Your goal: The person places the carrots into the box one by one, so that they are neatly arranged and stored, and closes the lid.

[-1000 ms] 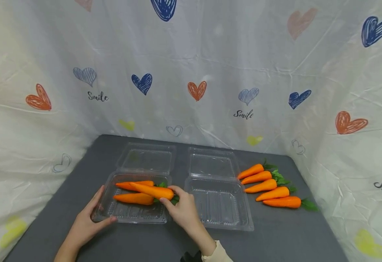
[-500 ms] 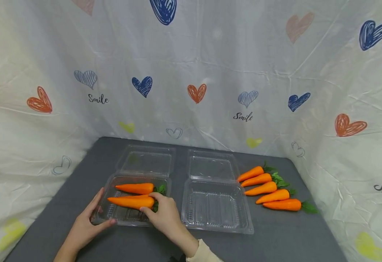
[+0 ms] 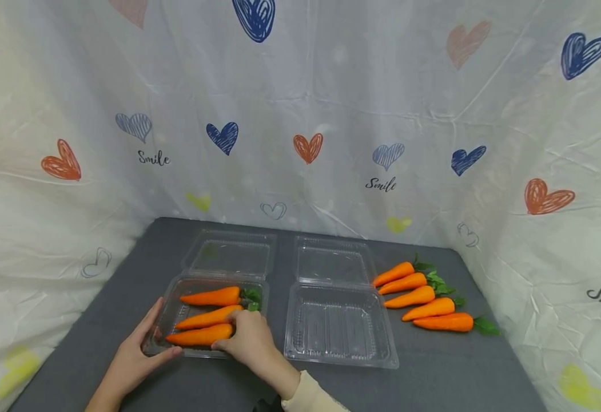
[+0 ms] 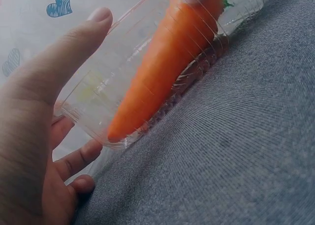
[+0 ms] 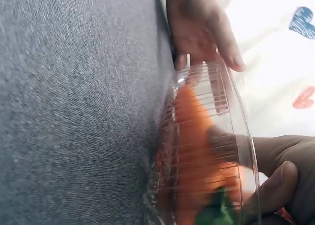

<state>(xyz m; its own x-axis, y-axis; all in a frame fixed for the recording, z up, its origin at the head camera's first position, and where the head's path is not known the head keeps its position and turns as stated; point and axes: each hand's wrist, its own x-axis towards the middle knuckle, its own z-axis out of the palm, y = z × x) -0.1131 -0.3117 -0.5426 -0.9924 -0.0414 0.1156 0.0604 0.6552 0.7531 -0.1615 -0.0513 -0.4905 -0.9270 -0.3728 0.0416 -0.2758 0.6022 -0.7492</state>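
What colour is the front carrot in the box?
Orange. The front carrot, touched by the right hand, shows best in the head view.

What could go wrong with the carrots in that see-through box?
The right hand pinches the long, tapered orange carrot nearest the person, close beside the slim orange middle carrot, so it might nudge that one.

The left hand is at one end of the clear, ribbed plastic box; without that hand, the box might slide.

Bushy green leaves lie near the box's right side, so the open clear plastic lid might catch them if folded down.
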